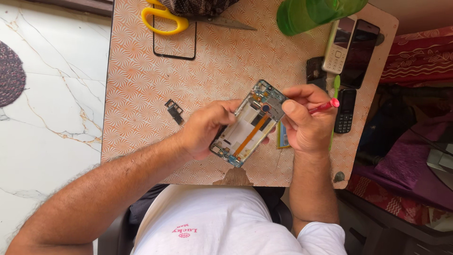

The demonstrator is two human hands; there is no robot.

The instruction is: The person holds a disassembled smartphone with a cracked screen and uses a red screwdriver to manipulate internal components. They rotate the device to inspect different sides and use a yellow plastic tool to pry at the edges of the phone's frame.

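Seated close to the camera, a person in a white shirt leans over a small table with an orange swirl-patterned top, both bare forearms reaching up from the lower edge of the view. Held just above the near part of the tabletop is an opened smartphone, its back cover off, a pale inner plate, an orange ribbon cable and greenish circuit parts showing. The left hand is closed around the phone's left edge, fingers wrapped beneath it, tilting it diagonally. The right hand is clenched around a red-handled tool, its thumb pressed near the phone's upper right corner; the tool's tip is hidden behind the fingers. Just beside that hand, partly under the phone, lies a small blue and yellow flat item that cannot be identified.

On the table to the left of the left hand sits a small dark metal bracket, apart from the phone. Beyond the right hand lie a black keypad phone, a slim green tool, a small dark square part, a pale keypad phone and a black smartphone side by side.

At the far edge rest a thin black rectangular frame, yellow-handled scissors and a green plastic bottle lying on its side. White marble flooring stretches to the left; red and purple fabric lies to the right.
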